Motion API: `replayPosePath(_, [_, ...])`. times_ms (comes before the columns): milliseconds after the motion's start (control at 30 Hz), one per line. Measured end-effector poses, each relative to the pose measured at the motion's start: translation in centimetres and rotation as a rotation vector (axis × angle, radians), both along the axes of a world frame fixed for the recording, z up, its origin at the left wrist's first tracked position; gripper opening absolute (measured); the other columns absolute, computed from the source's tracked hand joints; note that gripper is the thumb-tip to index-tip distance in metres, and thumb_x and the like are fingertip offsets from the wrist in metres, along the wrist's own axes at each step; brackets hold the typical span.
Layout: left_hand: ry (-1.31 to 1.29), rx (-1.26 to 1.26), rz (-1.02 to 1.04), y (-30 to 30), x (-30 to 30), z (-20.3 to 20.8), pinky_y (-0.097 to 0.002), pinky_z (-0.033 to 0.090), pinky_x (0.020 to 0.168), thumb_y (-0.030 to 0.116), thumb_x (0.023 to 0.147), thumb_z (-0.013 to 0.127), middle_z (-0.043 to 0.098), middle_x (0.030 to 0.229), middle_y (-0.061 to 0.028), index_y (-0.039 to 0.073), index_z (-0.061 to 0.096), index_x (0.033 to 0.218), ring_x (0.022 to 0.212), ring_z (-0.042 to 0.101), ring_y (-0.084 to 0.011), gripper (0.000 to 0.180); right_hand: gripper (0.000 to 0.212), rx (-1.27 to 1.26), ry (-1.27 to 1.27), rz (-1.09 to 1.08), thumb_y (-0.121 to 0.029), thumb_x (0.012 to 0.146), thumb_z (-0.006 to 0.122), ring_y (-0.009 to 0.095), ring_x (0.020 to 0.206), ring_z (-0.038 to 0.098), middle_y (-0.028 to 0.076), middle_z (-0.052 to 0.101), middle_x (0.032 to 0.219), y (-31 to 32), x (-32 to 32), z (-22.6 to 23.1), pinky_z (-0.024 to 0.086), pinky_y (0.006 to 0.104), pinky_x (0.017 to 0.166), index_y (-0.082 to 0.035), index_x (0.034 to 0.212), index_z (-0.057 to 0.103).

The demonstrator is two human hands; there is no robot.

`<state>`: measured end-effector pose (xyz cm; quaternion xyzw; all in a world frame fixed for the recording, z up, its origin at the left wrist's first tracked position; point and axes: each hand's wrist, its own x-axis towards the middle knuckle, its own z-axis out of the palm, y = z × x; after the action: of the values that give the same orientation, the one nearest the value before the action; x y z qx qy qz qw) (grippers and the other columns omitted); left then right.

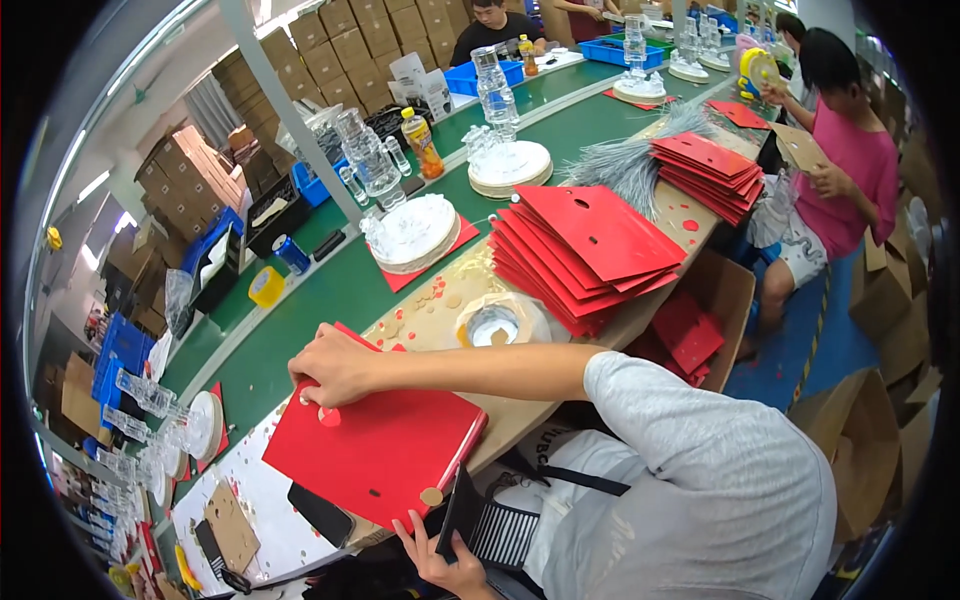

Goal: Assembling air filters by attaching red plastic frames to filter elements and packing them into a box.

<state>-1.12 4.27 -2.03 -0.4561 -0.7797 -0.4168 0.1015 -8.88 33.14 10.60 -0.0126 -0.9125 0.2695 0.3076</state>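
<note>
A red cardboard stack (365, 455) with small holes lies tilted at the table's near edge. My right hand (338, 368) reaches across from the right, its fingers curled over the stack's far left edge beside one hole. My left hand (440, 560) is low at the near corner, fingers apart, the tips touching the red edge. Close to those fingertips a round brown cardboard disc (431, 496) rests on the red surface. A flat black piece (455, 515) stands against the left hand, partly hiding it. Under the stack, a black phone (321, 514) shows in part.
Fanned red sheets (590, 245) are piled beside a roll of tape (493, 325). White round bases with clear towers (415, 230) stand along the green table (255, 350). Below right is an open carton (725, 300) holding red pieces. A person in pink (850, 180) sits at the right.
</note>
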Motion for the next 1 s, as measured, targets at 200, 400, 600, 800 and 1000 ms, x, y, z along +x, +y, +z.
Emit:
replayPosePath(200, [0.031,0.029,0.013,0.3,0.2,-0.1,-0.0534,0.036,0.109,0.001,0.071,0.063,0.057,0.135,-0.0211,-0.003,0.073,0.102,0.134,0.040,-0.0497,0.033,0.013,0.051,-0.092,-0.058,-0.021,0.080,0.066,0.025,0.087,0.059,0.010,0.065,0.078,-0.6,2.0,2.1,0.034,0.0401,0.088,-0.008,0.084,0.068])
replayPosePath(400, [0.011,0.130,-0.025,0.7,0.4,-0.2,-0.0537,0.036,0.109,0.000,0.072,0.058,0.059,0.129,-0.0282,-0.008,0.068,0.110,0.133,0.042,-0.0490,0.040,0.016,0.273,0.279,-0.170,-0.022,0.080,0.067,0.024,0.093,0.056,0.010,0.063,0.080,-3.2,5.4,2.6,0.036,0.0433,0.087,-0.007,0.083,0.063])
replayPosePath(600, [0.008,0.178,-0.006,1.7,1.3,0.2,-0.0489,0.040,0.105,-0.001,0.074,0.058,0.063,0.121,-0.0282,-0.011,0.063,0.115,0.130,0.047,-0.0455,0.043,0.016,0.382,0.297,-0.160,-0.019,0.075,0.069,0.023,0.074,0.060,0.006,0.060,0.069,-3.4,7.1,3.4,0.038,0.0418,0.084,-0.006,0.080,0.062])
replayPosePath(800, [0.085,0.186,-0.077,1.7,2.8,2.4,-0.0442,0.042,0.102,0.004,0.092,0.060,0.064,0.118,-0.0241,-0.007,0.063,0.121,0.108,0.061,-0.0312,0.031,0.022,0.388,0.472,-0.116,-0.027,0.082,0.066,0.023,0.082,0.059,0.008,0.058,0.076,-6.1,10.4,3.7,0.037,0.0423,0.092,-0.006,0.081,0.060])
replayPosePath(1000, [-0.198,0.005,-0.225,0.3,4.2,7.6,-0.0393,0.048,0.097,0.003,0.084,0.068,0.067,0.116,-0.0244,-0.010,0.064,0.115,0.107,0.065,-0.0360,0.034,0.026,0.410,0.710,-0.313,-0.031,0.085,0.067,0.025,0.086,0.055,0.007,0.054,0.079,-4.9,15.6,6.8,0.037,0.0470,0.091,-0.007,0.081,0.057])
